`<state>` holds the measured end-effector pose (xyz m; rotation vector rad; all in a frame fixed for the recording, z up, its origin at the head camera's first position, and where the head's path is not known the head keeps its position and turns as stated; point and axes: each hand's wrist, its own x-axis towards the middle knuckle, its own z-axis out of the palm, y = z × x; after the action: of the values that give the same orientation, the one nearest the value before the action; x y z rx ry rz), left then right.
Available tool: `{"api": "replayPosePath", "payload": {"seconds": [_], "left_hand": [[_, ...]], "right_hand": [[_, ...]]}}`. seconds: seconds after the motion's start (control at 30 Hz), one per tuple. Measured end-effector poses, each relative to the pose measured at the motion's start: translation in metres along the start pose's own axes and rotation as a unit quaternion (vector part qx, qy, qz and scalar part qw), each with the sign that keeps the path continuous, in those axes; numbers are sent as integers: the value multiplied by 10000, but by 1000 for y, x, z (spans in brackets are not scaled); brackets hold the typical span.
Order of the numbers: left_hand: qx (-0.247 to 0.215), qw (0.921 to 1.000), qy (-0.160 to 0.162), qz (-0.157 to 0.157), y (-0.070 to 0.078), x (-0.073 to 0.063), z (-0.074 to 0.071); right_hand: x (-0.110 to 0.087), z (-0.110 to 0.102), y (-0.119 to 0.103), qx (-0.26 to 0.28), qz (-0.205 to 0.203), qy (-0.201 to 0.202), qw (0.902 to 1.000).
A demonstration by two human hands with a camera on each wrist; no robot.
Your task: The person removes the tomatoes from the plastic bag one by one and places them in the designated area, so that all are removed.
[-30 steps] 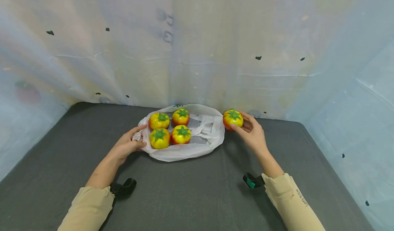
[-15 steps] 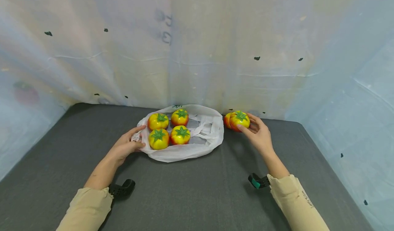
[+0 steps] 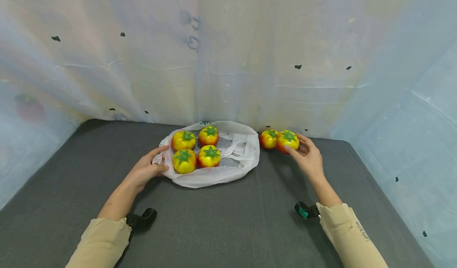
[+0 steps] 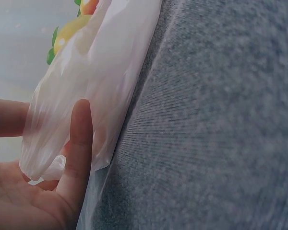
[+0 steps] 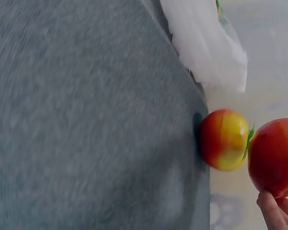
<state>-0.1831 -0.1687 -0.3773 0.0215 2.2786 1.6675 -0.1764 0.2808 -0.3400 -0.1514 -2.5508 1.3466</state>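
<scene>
A white plastic bag [image 3: 246,166] lies spread wide at its mouth, with several yellow-and-red tomatoes, one of them a tomato [image 3: 184,161] at the front left, in its left part. My left hand [image 3: 144,168] holds the bag's left end, thumb on the near side and fingers on the far side; the left wrist view shows the thumb [image 4: 80,129] along the plastic. To the right of the bag, my right hand [image 3: 308,157] grips a tomato [image 3: 287,141] between thumb and fingers. Another tomato [image 3: 268,139] rests on the table beside it, lower than the held one in the right wrist view.
The dark grey table [image 3: 214,228] ends at the back against a pale hanging sheet [image 3: 242,61] with printed marks. More pale sheeting [image 3: 410,141] closes off the right side. Black bands sit at both wrists.
My right hand has shifted right with its tomato, bringing the tomato behind it into full view. The left hand and bag have stayed in place.
</scene>
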Motion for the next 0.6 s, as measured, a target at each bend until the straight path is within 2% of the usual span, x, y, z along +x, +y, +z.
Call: {"api": "replayPosePath", "payload": {"seconds": [0.2, 0.6], "left_hand": [[88, 10000, 33, 7, 0, -1, 0], [64, 10000, 7, 15, 2, 0, 2]], "right_hand": [[3, -3, 9, -107, 119, 124, 9998], [12, -4, 23, -589, 673, 144, 9959]]}}
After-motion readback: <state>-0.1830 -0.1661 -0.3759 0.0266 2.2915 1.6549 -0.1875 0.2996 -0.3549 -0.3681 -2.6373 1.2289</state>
